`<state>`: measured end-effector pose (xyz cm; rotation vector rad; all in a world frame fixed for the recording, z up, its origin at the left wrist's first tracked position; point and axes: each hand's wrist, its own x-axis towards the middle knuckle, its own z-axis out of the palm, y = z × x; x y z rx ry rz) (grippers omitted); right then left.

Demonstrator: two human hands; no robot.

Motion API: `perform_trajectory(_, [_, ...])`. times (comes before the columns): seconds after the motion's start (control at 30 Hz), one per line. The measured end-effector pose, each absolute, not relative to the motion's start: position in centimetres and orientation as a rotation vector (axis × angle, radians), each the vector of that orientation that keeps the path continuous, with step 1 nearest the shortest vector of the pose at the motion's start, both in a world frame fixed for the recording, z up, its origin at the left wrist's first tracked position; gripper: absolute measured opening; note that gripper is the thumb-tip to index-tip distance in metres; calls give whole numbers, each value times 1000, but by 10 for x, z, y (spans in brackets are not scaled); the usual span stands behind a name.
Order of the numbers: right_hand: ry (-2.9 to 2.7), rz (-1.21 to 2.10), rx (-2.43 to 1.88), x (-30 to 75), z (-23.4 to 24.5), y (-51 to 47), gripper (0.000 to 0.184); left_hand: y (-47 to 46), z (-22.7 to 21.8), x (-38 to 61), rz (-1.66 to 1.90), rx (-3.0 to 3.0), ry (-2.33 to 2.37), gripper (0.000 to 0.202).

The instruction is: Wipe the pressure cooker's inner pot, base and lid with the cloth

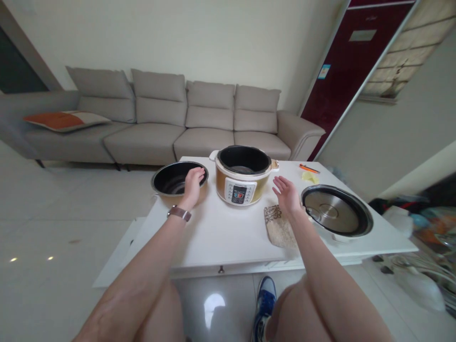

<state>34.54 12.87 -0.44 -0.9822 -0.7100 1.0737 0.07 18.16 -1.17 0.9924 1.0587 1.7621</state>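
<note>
A gold and white electric cooker [243, 175] stands open at the middle of the white table [221, 232]. Its black inner pot [176, 178] sits apart at the table's left edge. My left hand [193, 184], with a watch on the wrist, rests on that pot's near right rim, fingers curled over it. My right hand [287, 192] hovers open just right of the cooker, fingers spread, holding nothing. Under my right forearm lies a clear bag of rice [280, 227]. The cooker's lid [337, 210] lies upside down at the right.
A yellow cloth [309, 177] and an orange tool [308, 168] lie at the table's far right. A grey sofa [171, 118] runs behind the table. Clutter sits on the floor at the right [423, 228]. My knees and a blue shoe [265, 297] are below the table's front edge.
</note>
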Motion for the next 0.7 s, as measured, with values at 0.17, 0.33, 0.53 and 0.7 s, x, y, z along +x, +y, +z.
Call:
perform_trajectory(0.17, [-538, 1140, -835, 341, -7, 159, 27, 210, 8, 38, 1614, 570, 879, 22])
perform_trajectory(0.33, [-449, 1246, -601, 337, -6, 167, 27, 213, 15, 34, 1544, 523, 675, 35])
perform_trajectory(0.53, [-384, 1323, -494, 341, -3, 165, 28, 215, 18, 24, 1488, 385, 538, 54])
perform_trajectory(0.7, [-378, 1342, -484, 343, -6, 164, 26, 214, 17, 22, 1491, 285, 506, 55])
